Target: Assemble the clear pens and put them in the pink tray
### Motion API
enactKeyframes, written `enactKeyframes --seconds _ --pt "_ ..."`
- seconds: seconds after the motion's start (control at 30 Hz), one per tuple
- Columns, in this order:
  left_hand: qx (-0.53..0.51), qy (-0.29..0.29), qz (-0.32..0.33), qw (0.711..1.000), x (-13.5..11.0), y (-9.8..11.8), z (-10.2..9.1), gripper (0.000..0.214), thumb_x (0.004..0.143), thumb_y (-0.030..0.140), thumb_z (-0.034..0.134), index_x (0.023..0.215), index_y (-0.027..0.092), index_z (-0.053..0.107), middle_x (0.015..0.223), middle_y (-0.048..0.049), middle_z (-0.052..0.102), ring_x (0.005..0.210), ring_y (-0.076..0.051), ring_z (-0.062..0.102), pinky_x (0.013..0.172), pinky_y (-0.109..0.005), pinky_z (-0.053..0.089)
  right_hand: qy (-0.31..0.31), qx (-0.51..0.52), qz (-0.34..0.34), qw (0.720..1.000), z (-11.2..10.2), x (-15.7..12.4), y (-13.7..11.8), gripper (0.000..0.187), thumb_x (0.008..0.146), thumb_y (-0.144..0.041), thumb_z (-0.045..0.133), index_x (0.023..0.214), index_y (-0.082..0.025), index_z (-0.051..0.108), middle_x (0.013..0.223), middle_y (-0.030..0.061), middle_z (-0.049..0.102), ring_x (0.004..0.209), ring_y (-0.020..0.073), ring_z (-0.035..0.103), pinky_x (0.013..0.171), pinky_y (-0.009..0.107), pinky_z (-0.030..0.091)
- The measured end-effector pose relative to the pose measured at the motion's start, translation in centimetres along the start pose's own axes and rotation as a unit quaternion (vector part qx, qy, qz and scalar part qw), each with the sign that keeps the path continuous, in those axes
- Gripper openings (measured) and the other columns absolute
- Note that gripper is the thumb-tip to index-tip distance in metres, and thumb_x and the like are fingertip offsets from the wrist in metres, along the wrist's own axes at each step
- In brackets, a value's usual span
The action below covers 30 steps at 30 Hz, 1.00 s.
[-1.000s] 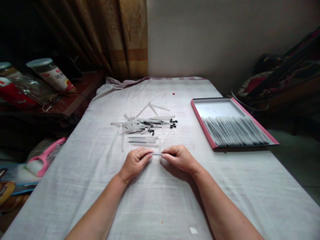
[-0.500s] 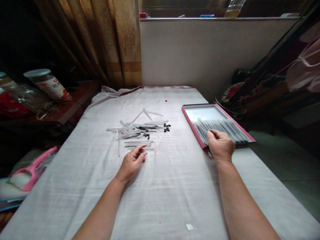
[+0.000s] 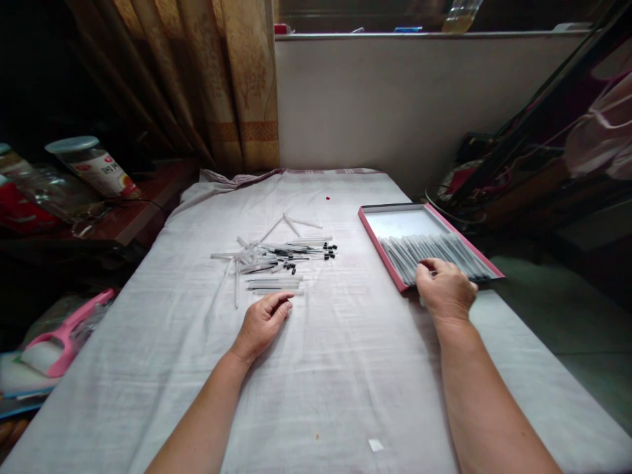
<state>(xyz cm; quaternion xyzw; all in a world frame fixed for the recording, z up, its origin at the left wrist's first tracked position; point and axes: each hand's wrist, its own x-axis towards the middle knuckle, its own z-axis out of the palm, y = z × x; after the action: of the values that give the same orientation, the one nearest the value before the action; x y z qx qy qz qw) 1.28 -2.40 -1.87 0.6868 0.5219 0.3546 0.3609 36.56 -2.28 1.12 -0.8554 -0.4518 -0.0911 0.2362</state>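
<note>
My left hand (image 3: 261, 326) rests on the cloth just in front of a short row of clear pens (image 3: 274, 285). Its fingers are loosely bent, with thumb and forefinger slightly apart and nothing visible between them. Behind that row lies a loose heap of clear pen barrels (image 3: 254, 251), dark refills (image 3: 291, 251) and small black caps (image 3: 330, 251). On the right, my right hand (image 3: 447, 288) is over the near edge of a shallow pink box (image 3: 390, 263). Its fingers are bent and apart, beside the many pens (image 3: 429, 253) lined up inside; its palm side is hidden.
A white cloth (image 3: 340, 362) covers the table. A tiny red piece (image 3: 328, 198) lies toward the back, and a white scrap (image 3: 376, 446) near the front. Jars (image 3: 101, 168) stand on a brown side table (image 3: 143, 210) at left, above a pink handle (image 3: 69, 332).
My right hand has shifted slightly right along the box's near edge. A pen that stuck up at a slant now lies among the others. My left hand's fingers have drawn together a little.
</note>
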Motion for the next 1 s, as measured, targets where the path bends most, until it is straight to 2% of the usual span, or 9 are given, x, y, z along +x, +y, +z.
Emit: enactKeyframes --seconds 0.1,0.23,0.43,0.53,0.73,0.9,1.0 --pt "0.017 0.001 0.017 1.0 0.0 -0.2 0.0 0.024 0.084 0.033 0.058 0.102 0.023 0.072 0.101 -0.0048 0.073 0.092 -0.02 0.067 0.087 -0.032 0.052 -0.049 -0.015 0.001 0.999 -0.3 0.0 1.1 0.029 0.08 -0.032 0.051 0.091 -0.021 0.075 0.093 0.0104 0.072 0.084 0.0277 0.061 0.074 0.04 0.038" --pt "0.026 -0.001 0.026 0.999 0.1 -0.1 0.0 0.024 0.084 0.033 0.058 0.1 0.023 0.072 0.1 -0.0046 0.074 0.093 -0.021 0.067 0.088 -0.032 0.052 -0.094 -0.033 0.004 0.995 0.1 0.2 1.2 0.031 0.081 -0.036 0.05 0.092 -0.022 0.075 0.093 0.0106 0.073 0.083 0.0284 0.062 0.072 0.04 0.037" --pt "0.035 0.002 0.032 0.999 0.0 0.0 -0.1 0.024 0.084 0.033 0.057 0.1 0.022 0.072 0.099 -0.0048 0.074 0.092 -0.02 0.068 0.087 -0.033 0.053 -0.067 -0.044 -0.002 0.997 0.3 0.2 -0.2 0.032 0.082 -0.03 0.046 0.092 -0.02 0.075 0.091 0.011 0.073 0.08 0.0264 0.063 0.069 0.037 0.037" --pt "0.044 -0.002 0.037 0.998 0.0 -0.1 -0.1 0.026 0.085 0.033 0.055 0.101 0.021 0.072 0.099 -0.0052 0.074 0.093 -0.02 0.068 0.087 -0.032 0.053 -0.045 -0.03 -0.022 0.998 0.1 0.1 -0.6 0.034 0.083 -0.029 0.045 0.096 -0.02 0.075 0.096 0.0099 0.073 0.084 0.025 0.064 0.069 0.035 0.039" --pt "0.037 0.004 0.039 0.999 0.0 -0.2 -0.1 0.026 0.085 0.032 0.055 0.101 0.021 0.072 0.098 -0.0052 0.074 0.092 -0.02 0.068 0.085 -0.032 0.054 -0.112 -0.071 -0.062 0.989 -0.3 0.5 -1.2 0.033 0.084 -0.032 0.048 0.1 -0.025 0.075 0.104 0.0082 0.071 0.088 0.0255 0.065 0.07 0.035 0.041" --pt "-0.008 0.007 0.016 1.0 -0.1 -0.3 0.0 0.027 0.085 0.033 0.054 0.102 0.02 0.071 0.093 -0.0055 0.073 0.076 -0.016 0.067 0.072 -0.027 0.054 -0.067 -0.063 -0.088 0.992 -0.5 0.6 -2.9 0.031 0.085 -0.031 0.048 0.097 -0.022 0.076 0.099 0.0095 0.071 0.086 0.0248 0.064 0.068 0.033 0.042" --pt "-0.05 0.008 -0.003 0.999 -0.1 -0.1 0.0 0.028 0.085 0.034 0.054 0.101 0.018 0.071 0.083 -0.0042 0.071 0.065 -0.013 0.064 0.061 -0.023 0.052 -0.083 -0.005 -0.147 0.986 0.2 0.1 -5.3 0.029 0.086 -0.031 0.05 0.097 -0.022 0.075 0.097 0.008 0.071 0.083 0.0217 0.064 0.067 0.03 0.042"
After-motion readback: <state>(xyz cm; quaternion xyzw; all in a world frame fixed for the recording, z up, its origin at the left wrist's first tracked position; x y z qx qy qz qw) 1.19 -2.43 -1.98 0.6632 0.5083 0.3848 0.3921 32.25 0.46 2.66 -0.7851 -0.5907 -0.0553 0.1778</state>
